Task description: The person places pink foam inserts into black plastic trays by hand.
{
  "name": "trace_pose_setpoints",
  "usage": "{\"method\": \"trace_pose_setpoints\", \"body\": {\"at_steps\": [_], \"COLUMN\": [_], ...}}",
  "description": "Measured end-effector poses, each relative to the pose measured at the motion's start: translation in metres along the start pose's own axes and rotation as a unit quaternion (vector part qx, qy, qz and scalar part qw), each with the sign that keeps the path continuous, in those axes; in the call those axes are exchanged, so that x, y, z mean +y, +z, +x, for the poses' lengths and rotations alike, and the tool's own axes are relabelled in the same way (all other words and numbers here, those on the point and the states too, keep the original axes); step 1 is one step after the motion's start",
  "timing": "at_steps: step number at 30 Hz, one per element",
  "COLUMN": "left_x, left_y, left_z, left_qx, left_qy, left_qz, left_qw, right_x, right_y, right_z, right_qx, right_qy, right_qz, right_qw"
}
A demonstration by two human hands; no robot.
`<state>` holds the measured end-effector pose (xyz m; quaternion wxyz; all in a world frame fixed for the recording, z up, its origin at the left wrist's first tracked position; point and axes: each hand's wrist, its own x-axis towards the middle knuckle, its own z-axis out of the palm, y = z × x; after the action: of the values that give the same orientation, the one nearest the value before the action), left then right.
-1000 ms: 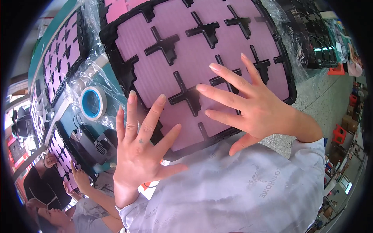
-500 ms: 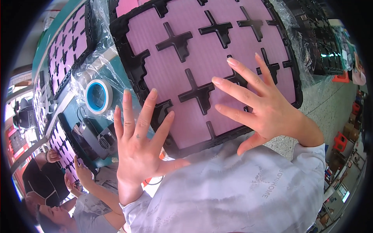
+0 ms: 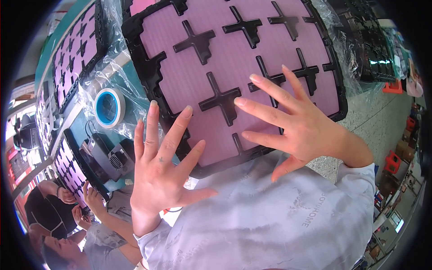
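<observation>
In front of me lies a black plastic tray (image 3: 335, 85) with raised cross-shaped dividers and pink sheet lining its compartments. My left hand (image 3: 164, 166) is spread wide over the tray's near left corner, fingers pointing away, with nothing in it. Over the near right part of the tray, my right hand (image 3: 297, 123) is spread too, palm down and empty. It hides part of the dividers beneath it. Whether the fingertips touch the tray or hover above it, I cannot tell.
Left of the tray, a tape roll (image 3: 109, 108) with a blue core lies on crumpled clear plastic film (image 3: 128, 81). A grey device (image 3: 96, 153) sits nearer. Other pink-lined trays (image 3: 76, 54) are at the left, where two people work. Stacked black trays (image 3: 366, 40) stand at the right.
The tray has shifted slightly up and left in view. My right hand has moved a little left, and my left hand slightly left; both stay spread.
</observation>
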<state>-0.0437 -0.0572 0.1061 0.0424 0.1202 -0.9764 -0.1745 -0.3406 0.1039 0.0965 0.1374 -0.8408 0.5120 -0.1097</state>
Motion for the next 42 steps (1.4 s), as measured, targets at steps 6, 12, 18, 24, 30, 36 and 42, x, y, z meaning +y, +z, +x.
{"method": "trace_pose_setpoints", "body": {"at_steps": [6,12,18,24,30,36,42], "left_x": [0.002,0.015,0.019,0.017,0.018,0.017,0.019], "left_y": [-0.003,0.012,0.015,0.015,0.02,0.016,0.02], "left_z": [0.003,0.017,0.027,0.024,0.03,0.019,0.007], "left_qx": [0.009,-0.013,-0.022,-0.008,-0.019,-0.003,-0.028], "left_qy": [0.013,0.003,0.007,0.012,0.033,0.026,-0.003], "left_qz": [0.0,0.051,0.051,0.042,0.064,0.04,0.05], "left_qw": [1.0,0.999,0.998,0.999,0.997,0.999,0.998], "right_x": [0.0,-0.004,-0.004,0.004,0.014,0.003,-0.007], "right_y": [0.002,0.011,0.013,0.0,-0.019,0.008,0.016], "right_z": [-0.002,0.0,0.009,-0.013,-0.051,-0.073,-0.074], "right_qx": [0.018,0.025,0.029,0.062,0.17,0.117,0.079], "right_qy": [0.012,0.013,0.014,0.027,0.117,0.117,0.156], "right_qz": [-0.01,0.01,0.023,0.006,-0.057,-0.098,-0.058], "right_qw": [1.0,1.0,0.999,0.998,0.977,0.981,0.983]}}
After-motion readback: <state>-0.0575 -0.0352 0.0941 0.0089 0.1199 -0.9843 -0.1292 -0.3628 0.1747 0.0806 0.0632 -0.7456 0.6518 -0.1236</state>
